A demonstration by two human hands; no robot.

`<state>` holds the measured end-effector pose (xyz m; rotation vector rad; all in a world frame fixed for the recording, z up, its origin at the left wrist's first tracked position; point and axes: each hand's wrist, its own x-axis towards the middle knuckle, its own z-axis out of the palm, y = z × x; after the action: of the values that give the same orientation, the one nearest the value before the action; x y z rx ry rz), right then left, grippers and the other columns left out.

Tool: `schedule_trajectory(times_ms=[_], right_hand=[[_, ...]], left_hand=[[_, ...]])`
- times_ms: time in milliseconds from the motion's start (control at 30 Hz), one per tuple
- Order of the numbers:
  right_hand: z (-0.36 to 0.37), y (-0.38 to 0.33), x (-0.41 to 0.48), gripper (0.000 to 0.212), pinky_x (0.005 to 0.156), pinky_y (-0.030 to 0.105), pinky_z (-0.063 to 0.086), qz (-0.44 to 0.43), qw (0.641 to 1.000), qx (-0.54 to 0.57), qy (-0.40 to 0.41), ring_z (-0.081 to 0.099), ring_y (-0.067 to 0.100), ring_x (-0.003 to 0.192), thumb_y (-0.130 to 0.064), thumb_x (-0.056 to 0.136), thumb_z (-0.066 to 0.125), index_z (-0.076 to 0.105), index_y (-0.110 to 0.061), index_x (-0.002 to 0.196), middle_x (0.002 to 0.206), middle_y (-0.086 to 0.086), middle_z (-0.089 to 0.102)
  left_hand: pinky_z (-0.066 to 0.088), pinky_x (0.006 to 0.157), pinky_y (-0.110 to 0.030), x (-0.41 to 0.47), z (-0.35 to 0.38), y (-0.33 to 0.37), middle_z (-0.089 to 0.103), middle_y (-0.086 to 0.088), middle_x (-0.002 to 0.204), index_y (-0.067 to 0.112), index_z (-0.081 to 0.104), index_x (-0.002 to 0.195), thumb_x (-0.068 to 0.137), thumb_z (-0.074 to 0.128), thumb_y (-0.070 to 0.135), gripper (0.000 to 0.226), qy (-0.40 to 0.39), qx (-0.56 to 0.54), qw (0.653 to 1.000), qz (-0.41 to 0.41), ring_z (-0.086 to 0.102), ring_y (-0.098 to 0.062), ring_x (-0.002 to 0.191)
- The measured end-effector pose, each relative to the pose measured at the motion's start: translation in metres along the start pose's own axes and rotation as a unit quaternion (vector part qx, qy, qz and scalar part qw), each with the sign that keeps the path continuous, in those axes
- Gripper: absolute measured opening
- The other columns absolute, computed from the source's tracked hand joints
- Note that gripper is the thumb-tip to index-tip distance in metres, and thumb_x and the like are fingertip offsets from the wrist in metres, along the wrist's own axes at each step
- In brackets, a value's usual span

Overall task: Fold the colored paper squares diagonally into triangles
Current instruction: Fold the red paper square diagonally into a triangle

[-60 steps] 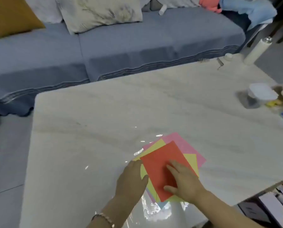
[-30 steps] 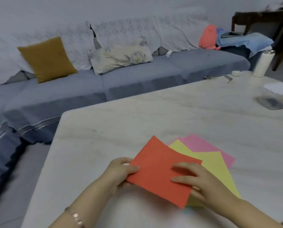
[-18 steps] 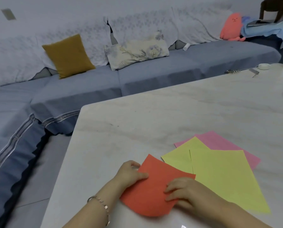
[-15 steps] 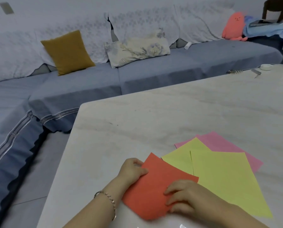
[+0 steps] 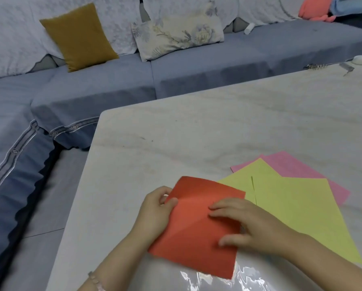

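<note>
Since two seconds ago the red sheet [image 5: 196, 227] has been drawn off the top of the stack and set down to its left, near the front edge of the table [image 5: 196, 127]. The bowed near edge seen half a second ago is now laid flatter. The sheet's left corner is pinched by the left hand [image 5: 154, 208], thumb on top. The right hand [image 5: 247, 225] is pressed on the sheet with fingers straight, nothing gripped. No triangle is formed yet, so folding of the first square is judged only begun. The yellow sheets [image 5: 291, 213] and the pink sheet [image 5: 293, 166] are left unfolded, overlapping beside it. Faint diagonal lines are seen across the red sheet; whether crease or shading cannot be told. The left fingers under the paper are hidden. The sheet's right edge is covered by the right hand. Clear plastic film [image 5: 207, 280] is cut off at the bottom.
</note>
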<state>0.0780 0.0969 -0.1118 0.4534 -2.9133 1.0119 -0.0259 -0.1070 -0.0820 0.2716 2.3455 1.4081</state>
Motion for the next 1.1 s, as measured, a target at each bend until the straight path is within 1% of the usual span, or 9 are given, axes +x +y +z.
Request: schedule_trajectory(times_ms=[100,233,400,500,633,700,800,933,1100], right_hand=[[-0.011,-0.002,0.003,0.080,0.109,0.016,0.014,-0.072,0.991,-0.115,-0.017,0.027,0.000,0.131,-0.076,0.066,0.050,0.044,-0.031,0.131,0.139,-0.014,0.041],[-0.024,-0.008,0.006,0.052,0.111,0.031,0.015,-0.128,0.973,-0.192,-0.015,0.025,0.011,0.137,-0.040,0.086,0.046,0.037,-0.035,0.136,0.147,-0.006,0.035],[-0.024,-0.009,0.006,0.027,0.110,0.031,0.023,-0.181,0.973,-0.137,0.050,0.042,0.015,0.126,-0.030,0.098,0.038,0.062,-0.030,0.110,0.134,-0.002,0.047],[-0.029,-0.023,0.008,0.029,0.104,0.021,0.027,-0.130,0.989,-0.027,0.068,0.043,0.010,0.120,-0.044,0.096,0.037,0.062,-0.031,0.092,0.128,-0.008,0.047],[-0.037,-0.040,0.013,0.031,0.097,0.001,0.018,0.055,0.988,0.125,0.073,0.029,-0.012,0.125,-0.061,0.083,0.045,0.055,-0.038,0.064,0.136,-0.029,0.032],[-0.040,-0.042,0.017,0.023,0.092,-0.004,0.019,0.114,0.976,0.151,0.104,0.033,-0.017,0.120,-0.051,0.080,0.059,0.058,-0.044,0.058,0.132,-0.032,0.035],[-0.040,-0.043,0.021,0.013,0.079,0.002,0.036,0.172,0.942,0.242,0.157,0.056,-0.011,0.095,-0.024,0.075,0.073,0.069,-0.025,0.062,0.102,-0.020,0.065],[-0.040,-0.053,0.020,0.010,0.057,0.011,0.044,0.214,0.904,0.306,0.209,0.061,0.001,0.059,-0.015,0.073,0.075,0.072,-0.013,0.064,0.067,-0.006,0.071],[-0.040,-0.065,0.019,0.018,0.053,0.011,0.043,0.219,0.885,0.329,0.245,0.059,0.003,0.055,-0.009,0.070,0.076,0.070,-0.020,0.058,0.061,-0.006,0.069]], left_hand=[[0.045,0.057,-0.025,0.002,-0.015,0.004,0.066,-0.009,0.072,0.011,0.062,0.081,0.089,0.054,0.002,0.015,0.001,-0.100,0.990,-0.102,0.057,-0.018,0.056],[0.053,0.062,-0.032,0.002,-0.029,0.008,0.068,-0.016,0.083,0.007,0.063,0.093,0.090,0.055,0.006,0.009,-0.053,-0.174,0.959,-0.217,0.062,-0.025,0.064],[0.051,0.055,-0.022,-0.001,-0.030,0.012,0.070,-0.009,0.079,0.010,0.063,0.090,0.091,0.054,0.007,0.011,-0.043,-0.128,0.974,-0.180,0.063,-0.017,0.060],[0.046,0.054,-0.016,-0.005,-0.025,0.018,0.069,-0.004,0.075,0.009,0.064,0.085,0.091,0.052,0.006,0.013,-0.024,-0.054,0.995,-0.084,0.061,-0.008,0.057],[0.043,0.062,-0.014,-0.016,-0.015,0.031,0.069,0.002,0.076,0.011,0.064,0.081,0.090,0.054,0.007,0.015,-0.030,0.034,0.998,0.048,0.060,-0.003,0.064],[0.044,0.066,-0.019,-0.024,-0.009,0.037,0.070,-0.001,0.079,0.011,0.066,0.083,0.090,0.053,0.007,0.015,-0.067,0.033,0.995,0.065,0.061,-0.006,0.069],[0.044,0.062,-0.023,-0.035,-0.004,0.045,0.070,-0.008,0.077,0.008,0.067,0.084,0.090,0.054,0.010,0.014,-0.105,-0.026,0.994,0.027,0.060,-0.011,0.066],[0.038,0.062,-0.020,-0.040,-0.003,0.050,0.060,0.000,0.072,0.003,0.065,0.083,0.093,0.048,0.025,0.029,-0.065,0.003,0.998,0.019,0.051,-0.009,0.063],[0.047,0.065,-0.011,-0.046,0.003,0.062,0.066,0.015,0.079,0.037,0.066,0.091,0.077,0.071,0.023,0.021,0.020,0.031,0.996,0.084,0.061,0.001,0.072]])
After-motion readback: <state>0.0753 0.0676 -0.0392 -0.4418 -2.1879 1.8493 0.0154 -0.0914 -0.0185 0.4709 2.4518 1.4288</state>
